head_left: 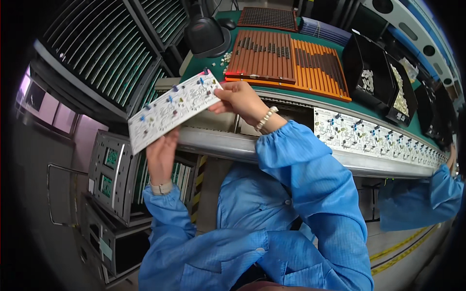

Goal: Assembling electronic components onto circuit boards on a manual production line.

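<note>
A white circuit board (170,115) is held tilted in the air, left of the conveyor's middle. Blue, dark and yellowish parts stand up from its printed face. My right hand (239,101) pinches the board's right end between thumb and fingers. Under the lower edge, towards the left end, my left hand (162,154) grips it; those fingertips are partly hidden behind the board. Just beyond the board's far corner stands a black stand scanner (206,31), and red light falls near that corner. More circuit boards (374,136) lie in a row along the conveyor to the right.
The metal conveyor rail (218,143) runs across before me. Behind it are brown slotted trays (262,56), an orange slotted tray (320,68) and black bins (371,72) of small white parts. Board racks (97,53) stand at left. Another person's blue sleeve (422,201) shows at right.
</note>
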The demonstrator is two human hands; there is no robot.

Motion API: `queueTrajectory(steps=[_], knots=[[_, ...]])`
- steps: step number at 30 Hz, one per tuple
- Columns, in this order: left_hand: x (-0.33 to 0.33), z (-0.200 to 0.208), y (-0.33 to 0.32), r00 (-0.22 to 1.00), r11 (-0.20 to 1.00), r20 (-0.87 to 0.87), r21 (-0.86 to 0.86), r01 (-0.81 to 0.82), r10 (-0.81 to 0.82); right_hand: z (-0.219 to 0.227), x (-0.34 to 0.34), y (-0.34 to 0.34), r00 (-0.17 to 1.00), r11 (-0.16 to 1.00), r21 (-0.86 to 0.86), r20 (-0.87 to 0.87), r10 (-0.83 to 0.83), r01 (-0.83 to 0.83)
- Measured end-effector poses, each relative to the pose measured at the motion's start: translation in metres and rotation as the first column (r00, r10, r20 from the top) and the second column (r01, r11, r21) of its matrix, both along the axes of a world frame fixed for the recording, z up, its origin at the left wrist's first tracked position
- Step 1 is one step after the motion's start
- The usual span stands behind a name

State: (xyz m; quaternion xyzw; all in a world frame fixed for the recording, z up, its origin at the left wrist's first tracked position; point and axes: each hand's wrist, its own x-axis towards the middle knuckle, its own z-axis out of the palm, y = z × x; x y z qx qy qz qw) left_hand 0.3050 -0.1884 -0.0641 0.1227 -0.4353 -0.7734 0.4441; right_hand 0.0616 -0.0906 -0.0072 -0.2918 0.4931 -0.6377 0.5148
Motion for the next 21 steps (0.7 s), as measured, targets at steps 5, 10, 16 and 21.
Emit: queueTrajectory(steps=[5,10,16,21], knots=[[-0.014,0.006,-0.053,0.997,0.998,-0.037,-0.008,-0.07,0.07,0.001,-0.016,-0.025,0.982,0.983,-0.027,-0.036,-0.185,0.184],[-0.041,0.011,-0.081,0.98,0.981,0.061,-0.024,-0.191,0.192,-0.002,-0.026,-0.029,0.98,0.965,-0.182,-0.02,-0.197,0.19],[-0.05,-0.002,-0.106,0.968,0.973,0.099,-0.03,-0.229,0.231,-0.009,-0.035,-0.036,0.991,0.967,-0.218,-0.009,-0.134,0.129],[-0.049,-0.007,-0.11,0.959,0.966,0.122,-0.011,-0.257,0.257,-0.016,-0.037,-0.041,0.998,0.963,-0.261,0.03,-0.053,0.06]])
